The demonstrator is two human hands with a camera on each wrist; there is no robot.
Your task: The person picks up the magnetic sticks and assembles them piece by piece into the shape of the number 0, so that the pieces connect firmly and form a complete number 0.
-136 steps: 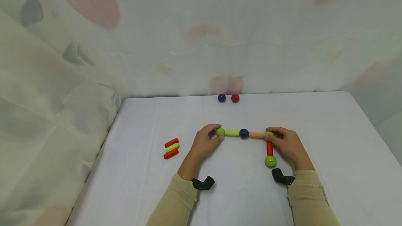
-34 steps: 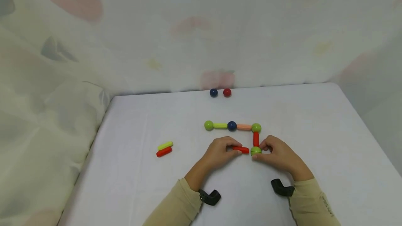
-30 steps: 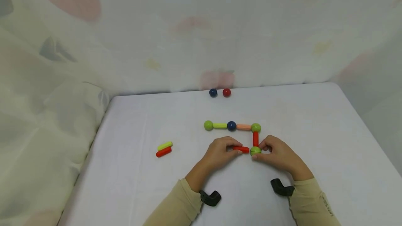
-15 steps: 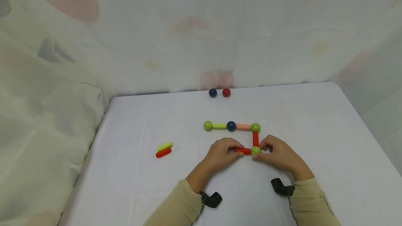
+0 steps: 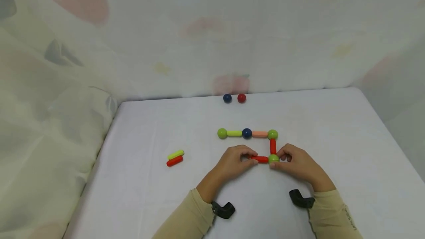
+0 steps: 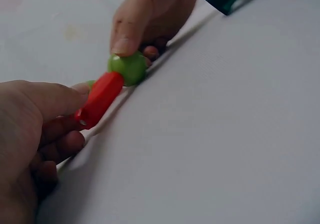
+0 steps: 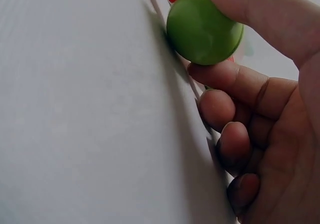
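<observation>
With our right hand [image 5: 297, 163] pinching the green ball [image 5: 273, 158] steady, our left hand [image 5: 232, 165] pinches the red rod [image 5: 260, 159] and should press it squarely against the ball's left side.

We had 3 views. The head camera looked forward and down from above the table [image 5: 332, 128], taking in both hands and the curtain behind. The left wrist camera sat low and close, facing across the red rod [image 6: 100, 98] toward the green ball [image 6: 127, 68]. The right wrist camera, closer still, shared that green ball [image 7: 204, 28].
</observation>
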